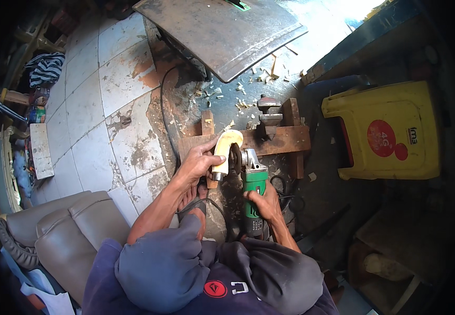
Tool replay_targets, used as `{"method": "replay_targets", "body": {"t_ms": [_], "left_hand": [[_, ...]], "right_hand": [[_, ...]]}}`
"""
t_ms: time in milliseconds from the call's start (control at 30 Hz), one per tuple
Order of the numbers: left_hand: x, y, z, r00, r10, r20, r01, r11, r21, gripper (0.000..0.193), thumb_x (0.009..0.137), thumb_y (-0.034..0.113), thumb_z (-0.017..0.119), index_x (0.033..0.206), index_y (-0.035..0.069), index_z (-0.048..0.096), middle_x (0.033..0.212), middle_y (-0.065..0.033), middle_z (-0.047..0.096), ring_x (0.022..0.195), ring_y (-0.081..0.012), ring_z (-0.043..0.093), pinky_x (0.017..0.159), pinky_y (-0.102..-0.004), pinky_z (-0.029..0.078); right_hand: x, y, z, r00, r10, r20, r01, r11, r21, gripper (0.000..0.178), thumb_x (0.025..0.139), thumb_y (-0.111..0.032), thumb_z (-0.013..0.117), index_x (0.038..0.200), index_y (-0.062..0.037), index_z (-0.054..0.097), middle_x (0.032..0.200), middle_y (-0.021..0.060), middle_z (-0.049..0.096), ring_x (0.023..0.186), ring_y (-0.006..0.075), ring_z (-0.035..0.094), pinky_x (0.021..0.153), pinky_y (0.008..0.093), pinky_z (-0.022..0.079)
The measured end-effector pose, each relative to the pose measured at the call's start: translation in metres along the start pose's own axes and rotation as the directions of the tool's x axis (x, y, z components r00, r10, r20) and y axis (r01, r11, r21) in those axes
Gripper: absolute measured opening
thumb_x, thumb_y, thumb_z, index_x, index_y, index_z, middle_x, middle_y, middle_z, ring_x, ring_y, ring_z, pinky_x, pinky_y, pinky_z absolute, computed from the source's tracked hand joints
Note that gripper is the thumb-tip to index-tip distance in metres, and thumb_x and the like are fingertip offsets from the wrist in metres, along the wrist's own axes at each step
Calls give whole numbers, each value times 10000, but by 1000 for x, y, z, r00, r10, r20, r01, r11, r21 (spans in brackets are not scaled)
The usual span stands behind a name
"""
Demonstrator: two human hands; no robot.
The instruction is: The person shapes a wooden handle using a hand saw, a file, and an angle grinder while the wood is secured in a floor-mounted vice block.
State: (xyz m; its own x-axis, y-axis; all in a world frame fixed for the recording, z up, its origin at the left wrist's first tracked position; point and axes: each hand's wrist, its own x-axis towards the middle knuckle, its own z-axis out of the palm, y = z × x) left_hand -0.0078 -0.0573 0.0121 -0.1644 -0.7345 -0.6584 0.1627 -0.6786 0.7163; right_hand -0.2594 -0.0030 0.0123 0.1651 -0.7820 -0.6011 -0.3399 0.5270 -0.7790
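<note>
My left hand [197, 161] grips a pale yellow curved handle [230, 138], bent like a hook, with a dark metal end at its lower tip. It looks like carved wood, perhaps a knife handle. In my right hand [267, 203] is a green angle grinder [255, 184], fingers wrapped round its body. The dark grinder disc [235, 159] sits at the inner curve of the handle; whether they touch I cannot tell. Just beyond, a wooden plank stand [295, 137] lies on the floor and bears a dark metal anvil-like block [269, 118].
A dark flat-topped table [227, 37] stands ahead, with pale shavings [269, 73] on the floor beside it. To the right is a yellow plastic stool [416, 126]. A black cable [163, 100] runs across the floor. Brown padded cushions [75, 226] lie at the left.
</note>
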Motion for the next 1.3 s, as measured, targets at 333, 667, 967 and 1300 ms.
{"method": "replay_targets", "body": {"t_ms": [333, 667, 967, 1300], "left_hand": [[2, -3, -1, 1000, 21, 5, -21, 1000, 21, 734, 885, 29, 681, 1569, 51, 417, 859, -47, 665, 661, -91, 639, 521, -220, 527], [4, -6, -2, 999, 32, -5, -31, 998, 50, 733, 881, 25, 677, 1568, 61, 424, 870, -48, 670, 660, -93, 637, 517, -228, 530], [1, -3, 2, 999, 30, -14, -30, 999, 10, 729, 876, 28, 683, 1560, 47, 433, 838, -31, 653, 645, -84, 622, 515, -214, 511], [-2, 2, 2, 1000, 27, -12, -27, 999, 33, 730, 876, 29, 684, 1561, 44, 431, 829, -29, 652, 636, -80, 615, 515, -215, 509]], "right_hand": [[-1, -3, 1, 1000, 7, -4, -7, 1000, 9, 531, 758, -229, 759, 1211, 7, 614, 964, 103, 698, 846, 200, 645, 801, 350, 526], [0, -2, 1, 1000, -1, 1, 1, 1000, 18, 533, 757, -223, 759, 1214, 7, 608, 962, 101, 690, 847, 205, 642, 805, 353, 525], [-1, -4, 2, 1000, -6, -4, 6, 1000, -5, 538, 752, -221, 762, 1217, 2, 607, 967, 104, 690, 846, 208, 643, 803, 358, 527], [0, -4, 2, 1000, -10, -4, 10, 1000, -8, 547, 748, -220, 763, 1222, 5, 607, 970, 110, 693, 846, 208, 645, 800, 358, 529]]}}
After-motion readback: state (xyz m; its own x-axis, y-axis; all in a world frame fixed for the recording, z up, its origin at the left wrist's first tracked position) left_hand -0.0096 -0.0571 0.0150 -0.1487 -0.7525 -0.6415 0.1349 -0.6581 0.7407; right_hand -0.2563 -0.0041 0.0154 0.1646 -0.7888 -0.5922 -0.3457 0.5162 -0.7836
